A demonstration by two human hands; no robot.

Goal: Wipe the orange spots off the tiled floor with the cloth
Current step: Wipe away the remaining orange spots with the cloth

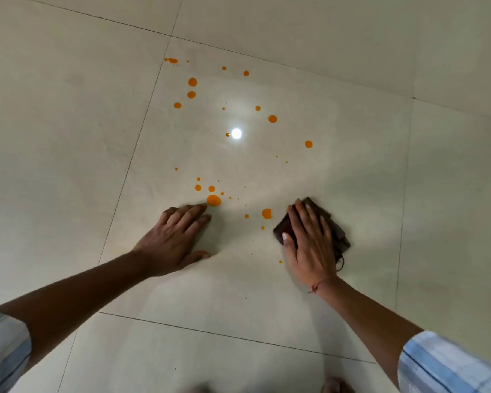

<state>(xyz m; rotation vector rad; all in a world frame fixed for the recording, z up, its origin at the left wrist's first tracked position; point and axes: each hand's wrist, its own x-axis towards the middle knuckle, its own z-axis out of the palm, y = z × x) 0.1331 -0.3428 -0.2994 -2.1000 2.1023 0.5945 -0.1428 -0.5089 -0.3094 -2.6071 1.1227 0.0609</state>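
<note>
The right hand lies flat on a dark brown cloth, fingers spread and pressing it onto the tiled floor. The cloth is bunched, and its edges show past the fingertips and along the outer side of the hand. A thin red thread circles the right wrist.

The left hand is open and empty, palm down on the floor to the left of the cloth, with its fingers spread and its thumb out to the side. Its fingertips reach the biggest orange spot.

Orange spots of many sizes are scattered over the one large tile. One medium spot sits just left of the cloth, with smaller dots near it. Most of the others lie farther beyond the cloth, reaching almost to the tile's far grout line. A bright round reflection of a light shines on the floor among those far spots.

Light blue striped sleeves are rolled up on both arms.
</note>
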